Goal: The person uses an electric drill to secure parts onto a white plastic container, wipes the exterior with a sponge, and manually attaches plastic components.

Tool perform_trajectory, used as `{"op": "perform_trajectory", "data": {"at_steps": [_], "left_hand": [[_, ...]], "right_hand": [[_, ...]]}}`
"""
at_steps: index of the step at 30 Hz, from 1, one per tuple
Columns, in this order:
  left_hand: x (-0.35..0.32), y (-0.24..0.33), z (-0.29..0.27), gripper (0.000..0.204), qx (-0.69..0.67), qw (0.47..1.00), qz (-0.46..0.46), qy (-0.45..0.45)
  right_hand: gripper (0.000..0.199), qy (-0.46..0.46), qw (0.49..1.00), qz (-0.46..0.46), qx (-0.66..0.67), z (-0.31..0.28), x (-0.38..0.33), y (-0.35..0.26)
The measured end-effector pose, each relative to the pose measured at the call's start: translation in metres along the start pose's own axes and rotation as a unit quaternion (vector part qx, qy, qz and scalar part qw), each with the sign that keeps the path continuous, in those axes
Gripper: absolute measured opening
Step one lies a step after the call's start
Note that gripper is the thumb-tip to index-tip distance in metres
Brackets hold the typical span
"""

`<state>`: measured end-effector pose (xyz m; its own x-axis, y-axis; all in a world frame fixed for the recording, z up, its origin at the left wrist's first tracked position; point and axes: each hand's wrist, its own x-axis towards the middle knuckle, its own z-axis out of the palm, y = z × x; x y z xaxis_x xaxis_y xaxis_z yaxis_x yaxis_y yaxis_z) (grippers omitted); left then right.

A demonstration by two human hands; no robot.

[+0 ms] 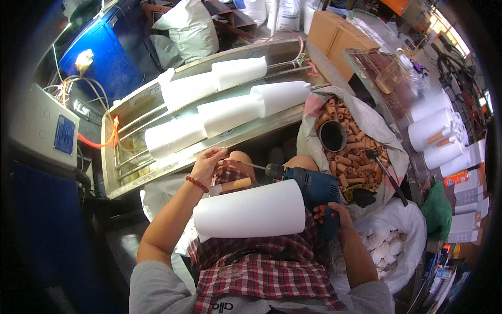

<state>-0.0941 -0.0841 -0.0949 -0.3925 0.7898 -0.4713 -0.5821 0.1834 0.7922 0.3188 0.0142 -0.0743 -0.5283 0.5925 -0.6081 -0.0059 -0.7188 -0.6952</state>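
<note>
My right hand [340, 215] is wrapped round the handle of a blue power drill [314, 183]. The drill lies sideways over my lap, its chuck [274, 170] and thin bit [251, 165] aimed left. At the bit's tip my left hand [210, 161] is closed in a pinch; whatever small piece its fingers hold is mostly hidden. A large white tapered cylinder [251, 210] rests across my lap, below the drill. Just beyond it, under my left wrist, lies a tan tube [235, 184] with a white part at its left end.
A long wooden trough [209, 145] ahead carries several white cones [230, 113] on metal rods. Right of it, a sack [395, 149] holds brown tubes [355, 144], a dark cup [332, 135] and a black-handled tool [387, 175]. A clear bag [413, 222] contains white discs [384, 246].
</note>
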Motion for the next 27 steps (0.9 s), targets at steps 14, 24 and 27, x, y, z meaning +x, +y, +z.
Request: {"op": "perform_trajectory", "data": {"at_steps": [14, 24, 27], "left_hand": [[-0.001, 0.001, 0.005, 0.013, 0.024, 0.999, -0.038, -0.019], [-0.003, 0.002, 0.010, 0.019, 0.111, 0.993, 0.020, -0.034], [-0.004, 0.002, 0.012, 0.021, 0.161, 0.984, 0.063, -0.042]], "right_hand": [[0.054, 0.027, 0.999, 0.031, 0.017, -0.006, 0.014, 0.002], [0.051, 0.030, 0.998, 0.043, 0.018, -0.011, 0.014, 0.001], [0.049, 0.027, 0.999, 0.039, 0.007, -0.005, 0.011, -0.003]]}}
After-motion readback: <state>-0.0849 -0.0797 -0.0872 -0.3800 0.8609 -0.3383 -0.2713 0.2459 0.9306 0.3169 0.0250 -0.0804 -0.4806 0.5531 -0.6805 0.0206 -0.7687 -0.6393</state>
